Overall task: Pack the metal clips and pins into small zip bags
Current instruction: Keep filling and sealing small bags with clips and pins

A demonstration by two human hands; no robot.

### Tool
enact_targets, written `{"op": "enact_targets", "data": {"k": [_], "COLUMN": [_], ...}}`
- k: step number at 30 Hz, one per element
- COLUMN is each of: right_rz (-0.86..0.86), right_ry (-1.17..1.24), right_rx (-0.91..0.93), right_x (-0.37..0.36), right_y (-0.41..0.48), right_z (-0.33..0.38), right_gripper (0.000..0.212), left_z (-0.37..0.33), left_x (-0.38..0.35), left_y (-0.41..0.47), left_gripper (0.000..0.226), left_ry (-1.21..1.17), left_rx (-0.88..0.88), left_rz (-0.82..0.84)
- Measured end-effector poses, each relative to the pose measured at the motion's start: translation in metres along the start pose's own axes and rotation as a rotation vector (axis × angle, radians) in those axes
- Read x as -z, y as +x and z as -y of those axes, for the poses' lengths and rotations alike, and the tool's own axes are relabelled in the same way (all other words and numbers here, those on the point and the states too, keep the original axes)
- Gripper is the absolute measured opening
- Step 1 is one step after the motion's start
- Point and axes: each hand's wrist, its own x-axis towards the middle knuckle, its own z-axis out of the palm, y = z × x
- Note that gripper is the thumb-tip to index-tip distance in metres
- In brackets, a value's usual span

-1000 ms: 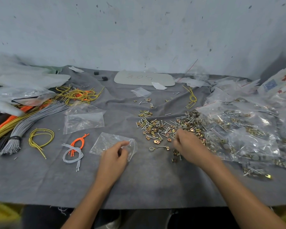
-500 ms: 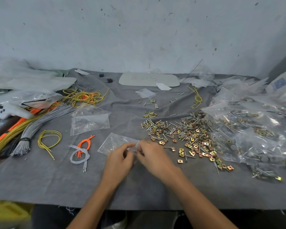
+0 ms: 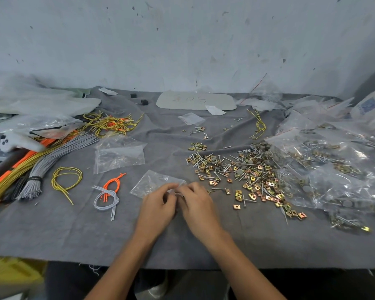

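A grey cloth [image 3: 247,241] covers the worktable, and a pale, speckled wall [image 3: 182,40] rises behind it. At the near middle lies a small clear zip bag [image 3: 152,182], flat on the cloth. Both hands meet at its right end: the left hand [image 3: 158,204] and the right hand [image 3: 197,204] each pinch the bag's edge with curled fingertips. Whether the right fingers also hold a piece cannot be told. The bag shows a few small metal bits inside.

Just right of the hands spreads the loose pile of brass-coloured clips and silver pins [image 3: 243,176], with round grey discs mixed in. Further right is a heap of filled zip bags [image 3: 333,169], each holding clips and pins. A second zip bag [image 3: 119,158] lies left of the pile; its contents are hard to make out. Near it are a yellow wire loop [image 3: 66,178], a bundle of orange and grey cords [image 3: 109,191] and a tied sheaf of grey cables [image 3: 52,159].
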Motion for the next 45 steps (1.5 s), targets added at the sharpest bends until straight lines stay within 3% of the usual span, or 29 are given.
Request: {"op": "enact_targets", "data": {"k": [3,5,8,15,17,20,24,28,34,41,45], "right_rz": [-0.123,-0.176,-0.148,-0.156,-0.138,-0.033,0.121,0.095,0.011,0.045,0.175], "right_ry": [0.154,0.190,0.193,0.132,0.048,-0.225,-0.432,-0.447,-0.287,-0.211,-0.299], "right_rx": [-0.085,-0.195,-0.250,-0.257,-0.236,-0.245,-0.262,-0.236,-0.191,-0.241,-0.293], "right_x": [0.005,0.010,0.015,0.047,0.062,0.077,0.080,0.077,0.062,0.066,0.066], "right_y": [-0.003,-0.006,-0.008,-0.003,0.002,0.007,0.008,0.006,-0.004,-0.016,-0.037], "right_z": [-0.005,-0.011,-0.015,-0.036,-0.049,-0.066,-0.073,-0.066,-0.040,-0.033,-0.033], "right_gripper": [0.009,0.019,0.025,0.015,0.003,0.021,0.021,0.021,0.015,0.014,0.023], "left_z": [0.001,0.001,0.002,0.006,0.007,0.008,0.009,0.009,0.006,0.005,0.004], "left_x": [0.000,0.000,-0.001,-0.005,-0.005,-0.005,-0.005,-0.005,-0.004,-0.003,-0.003], "left_y": [0.000,0.000,0.002,0.003,0.003,0.003,0.004,0.003,0.003,0.002,0.003], "left_gripper": [0.030,0.029,0.029,0.029,0.029,0.030,0.030,0.029,0.029,0.029,0.029], "left_ry": [-0.014,-0.013,-0.019,-0.057,-0.070,-0.076,-0.059,-0.050,-0.035,-0.028,-0.012], "left_rx": [0.022,0.034,0.044,0.076,0.087,0.096,0.081,0.063,0.050,0.045,0.046], "left_rz": [-0.032,-0.040,-0.045,-0.024,-0.019,-0.027,-0.027,-0.026,-0.030,-0.037,-0.038]}}
